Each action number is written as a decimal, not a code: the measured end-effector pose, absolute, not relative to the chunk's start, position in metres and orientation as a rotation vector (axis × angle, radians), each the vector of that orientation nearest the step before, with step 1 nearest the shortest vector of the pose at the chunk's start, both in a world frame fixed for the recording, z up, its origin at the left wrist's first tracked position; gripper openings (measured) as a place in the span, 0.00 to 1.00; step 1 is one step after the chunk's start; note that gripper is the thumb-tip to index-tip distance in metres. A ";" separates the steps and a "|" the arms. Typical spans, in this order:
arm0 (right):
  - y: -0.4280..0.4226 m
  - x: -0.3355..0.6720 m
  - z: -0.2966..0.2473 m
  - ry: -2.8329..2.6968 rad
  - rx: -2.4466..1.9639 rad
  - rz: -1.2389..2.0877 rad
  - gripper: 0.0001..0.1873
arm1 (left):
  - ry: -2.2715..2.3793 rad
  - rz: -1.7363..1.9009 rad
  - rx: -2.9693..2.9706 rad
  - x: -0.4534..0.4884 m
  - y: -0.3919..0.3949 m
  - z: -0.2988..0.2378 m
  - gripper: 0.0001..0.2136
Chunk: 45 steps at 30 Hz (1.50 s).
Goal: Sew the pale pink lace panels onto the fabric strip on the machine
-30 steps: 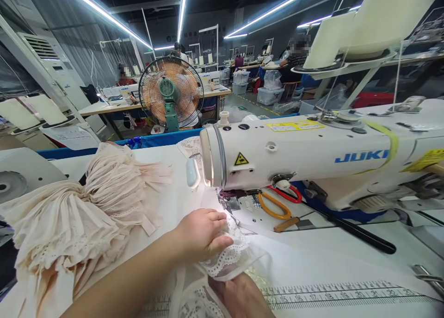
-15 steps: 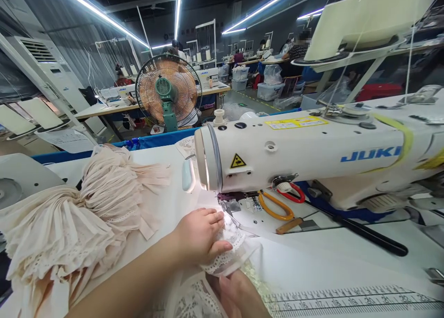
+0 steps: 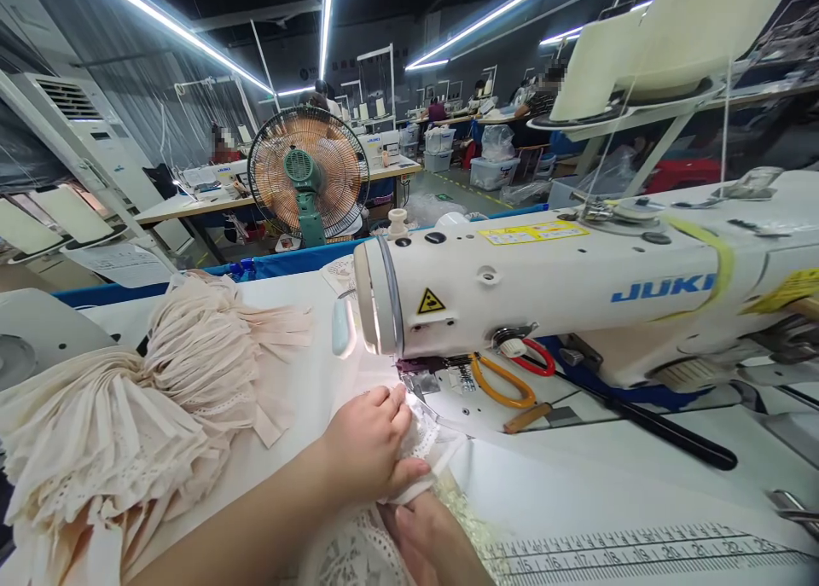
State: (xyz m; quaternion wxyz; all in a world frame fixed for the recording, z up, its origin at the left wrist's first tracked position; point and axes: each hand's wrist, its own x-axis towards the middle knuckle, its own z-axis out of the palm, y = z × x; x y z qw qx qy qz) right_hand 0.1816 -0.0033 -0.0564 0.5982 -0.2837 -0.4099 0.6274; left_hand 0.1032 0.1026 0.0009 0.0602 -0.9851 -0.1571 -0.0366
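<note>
Left hand (image 3: 368, 445) palm down, fingers together and slightly bent, thumb spread to the side, a worker presses white lace (image 3: 427, 439) to a sewing table (image 3: 607, 475). The lace lies under that hand's fingers and shows between them and the thumb, its scalloped, eyelet-pierced part spreading just to the right. Directly ahead of the fingertips, close by, is the lit stitching area of a white JUKI sewing machine (image 3: 543, 283), whose arm extends to the hand's right. Nearer the wearer, the right hand (image 3: 435, 535) sits at the near edge of the lace, thumb beside the fabric; its fingers are partly hidden, and whether they grip cannot be told. More patterned lace (image 3: 362, 548) lies just left of it. Well to the left of both hands rests a gathered bundle of cream strips (image 3: 192, 356). Off to their right are an orange handle (image 3: 525, 398) by the machine, a black bar (image 3: 678, 437) and, nearer, a printed ruler scale (image 3: 640, 548). A green-centred fan (image 3: 302, 168) stands far beyond the hands.
</note>
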 end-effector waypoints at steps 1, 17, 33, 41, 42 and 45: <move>-0.003 0.182 -0.051 -0.952 -0.638 1.465 0.28 | -0.482 -0.121 -2.987 0.101 0.105 -0.001 0.30; 0.001 0.281 -0.026 -2.118 -1.531 -0.460 0.23 | -0.227 -0.041 -3.258 0.078 0.113 0.016 0.16; 0.011 0.278 -0.035 -2.302 -1.226 -0.237 0.13 | -0.139 -0.270 -3.111 0.075 0.094 -0.007 0.16; 0.009 0.276 -0.038 -2.280 -1.274 -0.268 0.14 | -0.057 -0.371 -3.128 0.081 0.119 -0.004 0.14; 0.009 0.276 -0.038 -2.274 -1.272 -0.286 0.14 | -0.054 -0.369 -3.131 0.081 0.123 -0.004 0.14; 0.010 0.275 -0.038 -2.252 -1.267 -0.319 0.15 | -0.039 -0.384 -3.128 0.082 0.132 -0.007 0.14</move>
